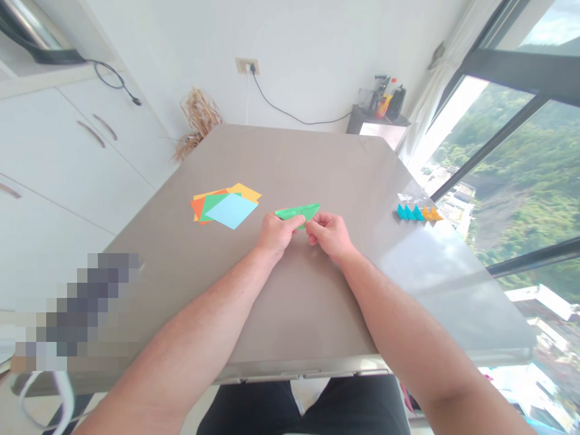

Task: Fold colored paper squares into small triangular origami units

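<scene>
A folded green paper (pixel 299 212) lies on the grey table (pixel 290 163) at its middle. My left hand (pixel 276 232) pinches the paper's near edge at the left, thumb on top. My right hand (pixel 330 234) grips the same paper from the right, fingers curled at its near edge. Both hands meet over the paper. To the left lies a loose stack of coloured paper squares (pixel 226 206), light blue on top of green, orange and yellow.
A row of small folded paper triangles (pixel 419 212), blue and orange, stands at the table's right side near the window. Dried grass (pixel 197 121) sits at the far left corner. A small stand with bottles (pixel 385 99) is beyond the far edge. White cabinets line the left.
</scene>
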Available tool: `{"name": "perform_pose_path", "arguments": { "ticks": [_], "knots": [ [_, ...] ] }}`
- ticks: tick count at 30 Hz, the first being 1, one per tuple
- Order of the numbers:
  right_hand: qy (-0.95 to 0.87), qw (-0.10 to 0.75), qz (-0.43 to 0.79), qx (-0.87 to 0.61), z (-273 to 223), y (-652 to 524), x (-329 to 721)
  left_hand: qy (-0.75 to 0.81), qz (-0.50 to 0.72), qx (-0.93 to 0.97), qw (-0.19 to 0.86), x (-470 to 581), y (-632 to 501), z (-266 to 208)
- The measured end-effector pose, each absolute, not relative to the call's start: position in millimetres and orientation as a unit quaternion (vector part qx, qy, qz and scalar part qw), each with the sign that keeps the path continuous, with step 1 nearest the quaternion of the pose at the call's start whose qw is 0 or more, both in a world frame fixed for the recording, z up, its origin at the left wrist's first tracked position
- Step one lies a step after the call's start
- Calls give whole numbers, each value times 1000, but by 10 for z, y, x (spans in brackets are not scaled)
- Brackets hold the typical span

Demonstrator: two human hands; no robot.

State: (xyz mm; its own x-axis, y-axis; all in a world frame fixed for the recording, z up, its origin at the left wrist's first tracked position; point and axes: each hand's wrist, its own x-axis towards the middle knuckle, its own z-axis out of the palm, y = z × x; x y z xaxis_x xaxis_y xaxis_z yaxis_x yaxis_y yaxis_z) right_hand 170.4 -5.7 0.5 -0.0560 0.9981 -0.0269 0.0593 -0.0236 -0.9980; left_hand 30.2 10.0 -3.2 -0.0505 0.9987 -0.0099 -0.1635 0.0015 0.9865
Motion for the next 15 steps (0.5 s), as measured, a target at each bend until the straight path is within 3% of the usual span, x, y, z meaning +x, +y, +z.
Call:
{"name": "perform_pose_path", "arguments": {
  "ticks": [15],
  "knots": [
    [-539,467,482,-509,7,-88,1678,458,550,406,568,290,95,-24]
  ]
}}
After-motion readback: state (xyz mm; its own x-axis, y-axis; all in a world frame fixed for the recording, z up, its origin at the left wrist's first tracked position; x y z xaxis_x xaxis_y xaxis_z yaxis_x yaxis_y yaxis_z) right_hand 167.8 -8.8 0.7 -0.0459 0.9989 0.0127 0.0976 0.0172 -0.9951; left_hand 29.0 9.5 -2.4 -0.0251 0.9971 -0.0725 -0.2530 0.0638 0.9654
